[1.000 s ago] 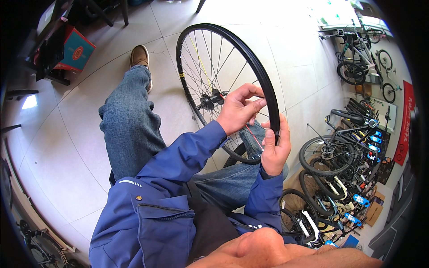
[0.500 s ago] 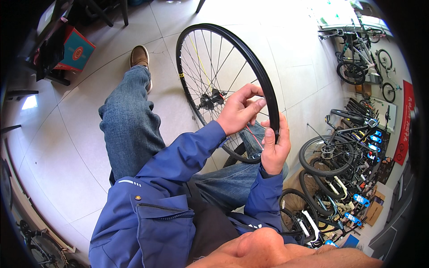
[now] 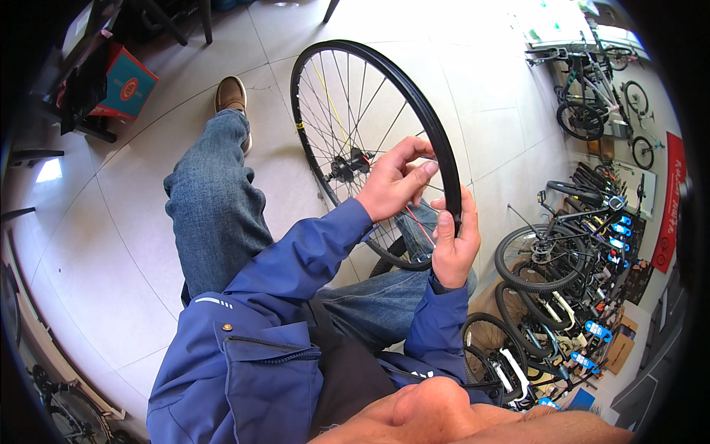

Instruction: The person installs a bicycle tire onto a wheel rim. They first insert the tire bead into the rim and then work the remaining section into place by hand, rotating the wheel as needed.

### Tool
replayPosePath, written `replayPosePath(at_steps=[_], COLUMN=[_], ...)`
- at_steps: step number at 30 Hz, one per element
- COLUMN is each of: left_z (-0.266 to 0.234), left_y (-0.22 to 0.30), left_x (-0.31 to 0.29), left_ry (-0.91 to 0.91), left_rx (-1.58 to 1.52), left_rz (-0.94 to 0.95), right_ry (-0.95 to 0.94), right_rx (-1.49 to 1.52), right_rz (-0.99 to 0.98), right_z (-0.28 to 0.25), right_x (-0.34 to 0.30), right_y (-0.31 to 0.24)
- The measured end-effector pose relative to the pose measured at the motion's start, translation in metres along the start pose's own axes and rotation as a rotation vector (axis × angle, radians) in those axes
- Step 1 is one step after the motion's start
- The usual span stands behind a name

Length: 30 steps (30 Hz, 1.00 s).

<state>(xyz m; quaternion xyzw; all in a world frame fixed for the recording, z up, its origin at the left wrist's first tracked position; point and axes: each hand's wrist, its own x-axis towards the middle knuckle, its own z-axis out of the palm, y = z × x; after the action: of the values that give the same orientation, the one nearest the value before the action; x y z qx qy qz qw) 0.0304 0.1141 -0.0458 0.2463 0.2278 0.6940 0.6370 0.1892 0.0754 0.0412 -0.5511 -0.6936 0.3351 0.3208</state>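
Note:
A bicycle wheel with a bare black rim [image 3: 448,172] and no tyre stands upright but tilted in front of me. Its black hub [image 3: 342,168] has a small red part, and among the dark spokes are one yellow spoke [image 3: 330,101] and one red spoke [image 3: 420,224]. My left hand [image 3: 399,181] is at the rim's inner side, thumb and fingers pinched together; whatever is between them is hidden. Lower down, my right hand [image 3: 456,248] grips the rim, thumb on the near face and fingers round the outer side.
My jeans-clad left leg [image 3: 214,200] extends forward on the tiled floor [image 3: 96,244]. Many parked bicycles [image 3: 547,259] crowd the right side. A teal and red box [image 3: 127,85] sits at the upper left beside dark furniture legs. A red banner [image 3: 669,200] hangs at far right.
Almost nothing differs. My left hand has shifted very slightly at the rim, and the wheel is practically still.

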Motion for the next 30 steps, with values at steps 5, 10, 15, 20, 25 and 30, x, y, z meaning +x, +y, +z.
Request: replayPosePath(at_steps=[5,10,15,20,25,30], left_z=[-0.002,-0.003,-0.005,-0.006,-0.007,-0.007], left_y=[-0.001,-0.004,-0.006,-0.011,-0.014,-0.013], left_x=[0.000,-0.001,-0.001,-0.001,-0.002,-0.001], left_ry=[0.037,0.019,0.010,0.071,0.051,0.021], left_rx=[0.038,0.102,0.037,0.050,0.108,0.122], left_rz=[-0.067,-0.030,0.031,0.016,0.016,0.026], right_ry=[-0.022,-0.021,-0.002,-0.013,0.003,0.009], right_rx=[0.014,0.020,0.010,-0.014,0.017,-0.051], right_rz=[0.005,-0.025,-0.055,-0.066,-0.064,-0.137], right_z=[0.002,0.003,0.004,0.006,0.008,0.007], right_x=[-0.001,0.000,0.000,0.000,0.001,0.003], right_y=[0.000,0.002,0.002,-0.003,-0.005,-0.001])
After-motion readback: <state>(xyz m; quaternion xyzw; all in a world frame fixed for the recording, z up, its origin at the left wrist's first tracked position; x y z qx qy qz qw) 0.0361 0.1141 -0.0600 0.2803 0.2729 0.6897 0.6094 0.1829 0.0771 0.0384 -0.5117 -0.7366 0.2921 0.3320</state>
